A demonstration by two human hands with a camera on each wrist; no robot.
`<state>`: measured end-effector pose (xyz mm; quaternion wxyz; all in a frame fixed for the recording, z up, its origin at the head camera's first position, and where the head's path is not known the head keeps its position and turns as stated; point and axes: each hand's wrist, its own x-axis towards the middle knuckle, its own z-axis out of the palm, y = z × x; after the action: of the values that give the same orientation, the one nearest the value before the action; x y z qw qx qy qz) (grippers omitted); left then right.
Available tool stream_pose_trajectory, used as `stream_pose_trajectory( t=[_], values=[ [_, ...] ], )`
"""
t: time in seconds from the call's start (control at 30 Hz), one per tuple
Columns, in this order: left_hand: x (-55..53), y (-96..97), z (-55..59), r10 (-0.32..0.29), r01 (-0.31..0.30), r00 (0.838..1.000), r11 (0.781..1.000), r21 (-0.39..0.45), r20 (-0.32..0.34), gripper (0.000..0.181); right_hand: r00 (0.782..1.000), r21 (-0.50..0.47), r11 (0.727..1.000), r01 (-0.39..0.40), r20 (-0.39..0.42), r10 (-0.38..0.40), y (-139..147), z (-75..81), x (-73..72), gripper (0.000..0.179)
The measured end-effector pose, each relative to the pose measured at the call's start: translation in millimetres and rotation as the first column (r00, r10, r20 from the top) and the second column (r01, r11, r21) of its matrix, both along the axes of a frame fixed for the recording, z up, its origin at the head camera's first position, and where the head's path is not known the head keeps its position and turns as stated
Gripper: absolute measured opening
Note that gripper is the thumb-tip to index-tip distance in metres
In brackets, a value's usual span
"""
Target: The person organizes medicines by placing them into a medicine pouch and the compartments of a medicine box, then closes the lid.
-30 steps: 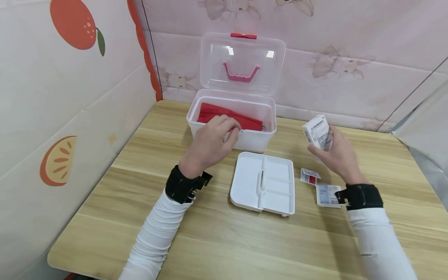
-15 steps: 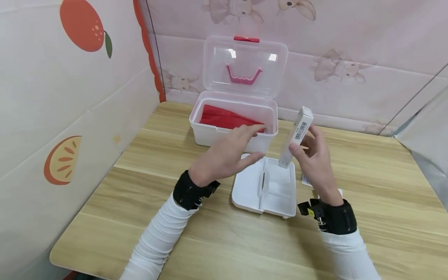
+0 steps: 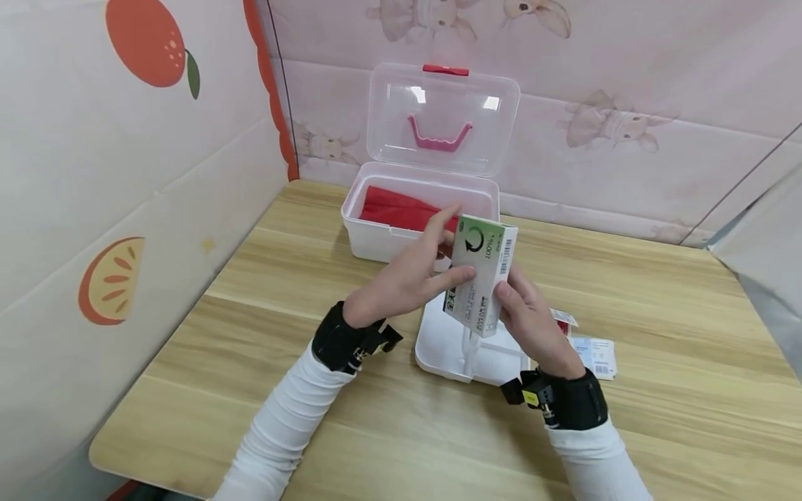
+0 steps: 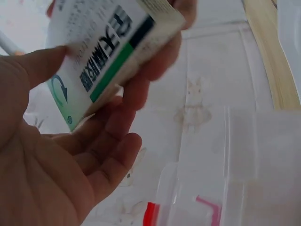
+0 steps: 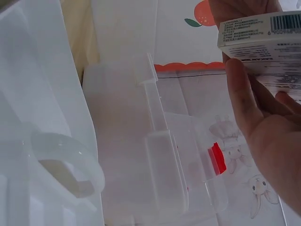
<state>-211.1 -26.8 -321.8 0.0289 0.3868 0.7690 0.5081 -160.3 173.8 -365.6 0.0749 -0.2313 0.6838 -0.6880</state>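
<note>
Both hands hold a white and green medicine box [image 3: 479, 275] above the white divided tray [image 3: 435, 344]. My left hand [image 3: 401, 285] has its thumb on the printed front and its fingers behind the box's left side. The right hand [image 3: 535, 327] grips the right side, its thumb by the narrow barcoded edge. In the left wrist view the medicine box [image 4: 101, 52] sits between the left thumb and fingers, with right fingers at its far edge. The right wrist view shows the carton's barcoded side. Part of the tray is hidden behind the box and hands.
Behind the tray stands a clear storage box [image 3: 370, 240], its lid [image 3: 401, 149] raised, holding a red pouch [image 3: 391, 209]. Right of the tray lie a blue-white packet [image 3: 598, 358] and a small red-white packet [image 3: 565, 320], partly hidden. A printed curtain backs the table.
The right hand has brought the medicine box leftward from the table's right side to above the tray, turning its green front into view. The left hand has moved right and taken hold of it.
</note>
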Motion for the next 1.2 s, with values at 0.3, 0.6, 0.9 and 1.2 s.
stream_pose_trajectory(
  t=[0.3,0.6,0.9,1.2],
  values=[
    [2.8,-11.7,15.8,0.025,-0.035,0.996,0.992,0.118,0.086,0.064,0.997,0.068,0.996,0.05,-0.068,-0.045,8,-4.5,-8.7,0.04],
    [-19.0,-20.7,-9.0,0.04,-0.043,0.996,0.999,0.033,0.084,0.064,0.968,0.238,0.943,0.235,-0.15,-0.203,21,-3.2,-12.3,0.031],
    [-27.7,-22.0,-18.4,0.087,-0.062,0.988,0.98,-0.189,0.126,0.06,0.9,0.707,0.599,0.377,-0.432,-0.056,25,-19.7,-21.8,0.032],
    [-39.7,-11.1,-40.7,0.132,-0.061,0.967,0.95,-0.305,0.218,0.062,0.972,0.888,0.417,0.195,-0.231,0.038,27,-37.1,-20.9,0.055]
  ],
)
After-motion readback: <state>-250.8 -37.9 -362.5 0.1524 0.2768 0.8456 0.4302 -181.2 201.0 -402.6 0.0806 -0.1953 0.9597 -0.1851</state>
